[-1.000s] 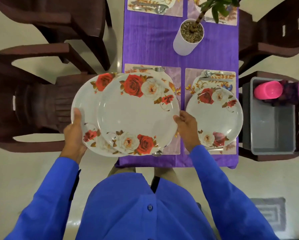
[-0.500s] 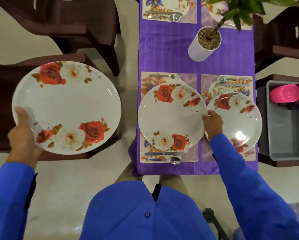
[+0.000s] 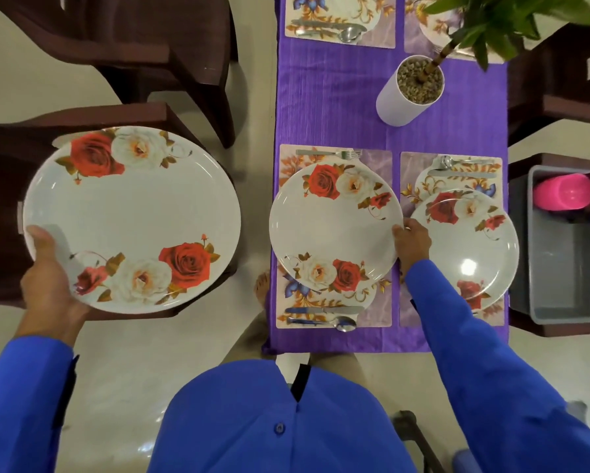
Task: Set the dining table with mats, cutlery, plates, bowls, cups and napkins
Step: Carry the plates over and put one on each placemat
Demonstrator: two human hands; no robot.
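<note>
On the near-left floral placemat (image 3: 379, 165) of the purple-clothed table (image 3: 334, 97) I see a round white rose-printed plate (image 3: 331, 230) lying flat, face up, a rose cluster at its far and near edges; my right hand (image 3: 411, 245) pinches its right rim. Left of that table, clear of it, my left hand (image 3: 47, 278) grips an identical larger-looking plate (image 3: 133, 216), also face up, thumb over the rim.

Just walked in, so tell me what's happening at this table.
A person in a blue shirt is laying floral white plates. The right hand holds the rim of a rose-patterned round plate on the near left floral placemat. The left hand holds another plate out over a brown chair. A third plate already sits on the right placemat.
</note>
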